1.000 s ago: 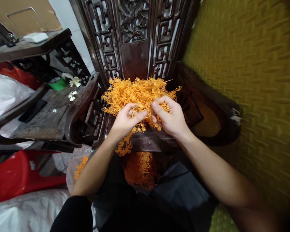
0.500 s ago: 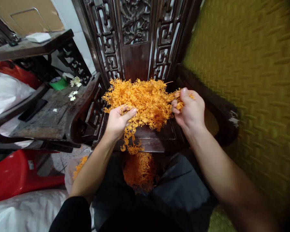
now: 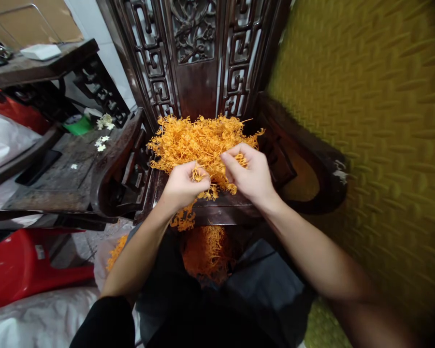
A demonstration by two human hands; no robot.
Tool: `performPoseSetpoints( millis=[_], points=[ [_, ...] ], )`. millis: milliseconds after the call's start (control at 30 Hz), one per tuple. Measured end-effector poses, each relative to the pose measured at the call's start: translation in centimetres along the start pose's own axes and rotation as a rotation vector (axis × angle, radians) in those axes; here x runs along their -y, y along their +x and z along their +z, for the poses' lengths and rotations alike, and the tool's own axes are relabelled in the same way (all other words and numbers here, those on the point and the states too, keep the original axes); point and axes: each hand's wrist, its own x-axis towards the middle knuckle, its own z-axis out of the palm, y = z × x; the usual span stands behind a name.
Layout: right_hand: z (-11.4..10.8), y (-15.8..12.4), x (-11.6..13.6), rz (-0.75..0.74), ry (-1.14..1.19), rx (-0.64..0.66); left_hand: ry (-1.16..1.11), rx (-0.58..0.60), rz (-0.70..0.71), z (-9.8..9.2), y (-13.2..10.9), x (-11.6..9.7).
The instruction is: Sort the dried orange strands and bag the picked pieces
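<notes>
A tangled heap of orange, curly-ended plastic sprigs (image 3: 195, 140) lies on the seat of a dark carved wooden chair (image 3: 224, 215). At the heap's front edge, my left hand (image 3: 183, 186) is closed, with thumb and fingers pinching some orange sprigs. More orange sprigs (image 3: 184, 219) dangle below this hand over the seat's edge. Just to its right, my right hand (image 3: 253, 174) is curled over the heap's right front, with orange sprig ends showing inside its fingers. The fingertips of this hand are partly hidden against the heap.
Below the seat, between the legs, is another orange mass (image 3: 208, 251). On the left, a second wooden chair (image 3: 58, 186) bears green tape (image 3: 79, 125), pale flower pieces (image 3: 105, 122) and a dark flat object (image 3: 38, 167). A red plastic stool (image 3: 18, 266) stands lower left; a yellow textured surface (image 3: 348, 121) fills the right.
My right hand has moved left from the heap's right side to near my left hand, still holding orange sprigs. My left hand has shifted slightly and turned. The view has moved a little.
</notes>
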Motion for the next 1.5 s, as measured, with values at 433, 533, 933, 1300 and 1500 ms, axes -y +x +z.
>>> performPoseSetpoints(
  millis=[433, 533, 933, 1300, 1500],
  points=[
    [-1.1, -0.3, 0.2, 0.174, 0.202, 0.274, -0.010, -0.028, 0.035, -0.8, 0.6, 0.7],
    [-0.8, -0.5, 0.4, 0.119, 0.104, 0.293, -0.015, -0.047, 0.007, -0.6, 0.7, 0.8],
    [-1.7, 0.2, 1.1, -0.121, 0.142, -0.297, 0.198, -0.061, 0.064, -1.3, 1.1, 2.2],
    [0.1, -0.6, 1.0, 0.202, -0.016, 0.411, -0.625, -0.151, -0.167, 0.2, 0.7, 0.5],
    [0.8, -0.8, 1.0, 0.198, 0.087, 0.465, -0.670, -0.099, -0.121, 1.5, 0.3, -0.3]
  ],
)
